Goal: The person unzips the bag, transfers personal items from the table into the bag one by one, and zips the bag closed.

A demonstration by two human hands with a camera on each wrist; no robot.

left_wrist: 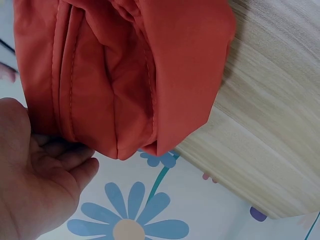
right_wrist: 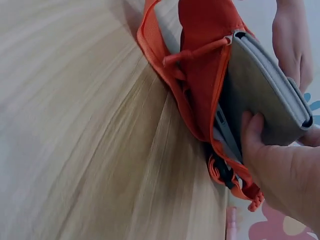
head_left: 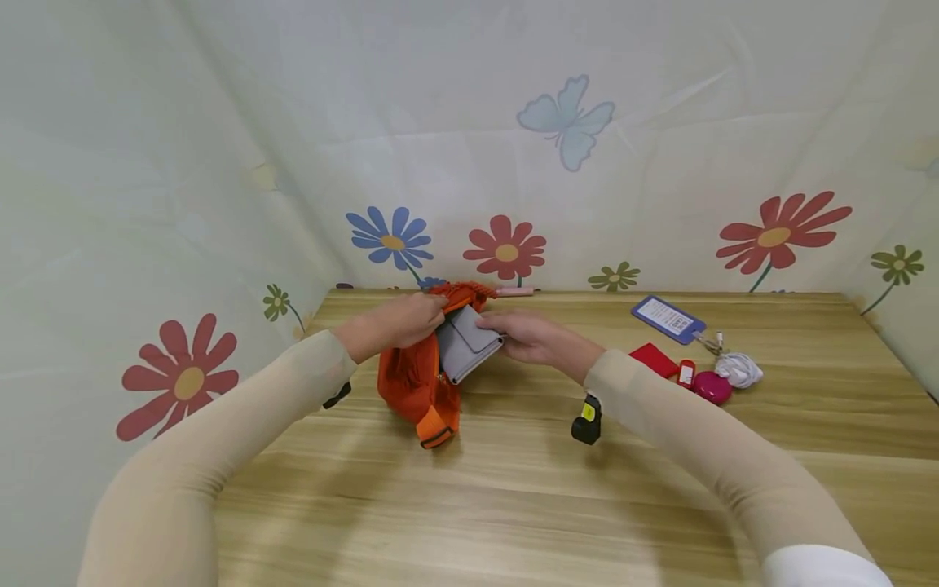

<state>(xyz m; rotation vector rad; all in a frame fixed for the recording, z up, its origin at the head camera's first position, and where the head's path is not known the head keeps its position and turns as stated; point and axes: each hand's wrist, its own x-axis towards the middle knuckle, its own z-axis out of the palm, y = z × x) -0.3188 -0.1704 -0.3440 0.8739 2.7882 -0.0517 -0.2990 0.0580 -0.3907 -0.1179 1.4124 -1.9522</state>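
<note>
Up near the desk's far edge, toward its left corner, the left hand grips the top rim of an orange pouch, fingers curled into the fabric. Beside it, the right hand pinches a grey wallet, thumb on its face, its lower end resting in the pouch's open mouth. Toward the right edge lie a blue card holder and a red card.

Bright, even light; soft shadows (wide-angle edges bend), wrist views perhaps blurred.
</note>
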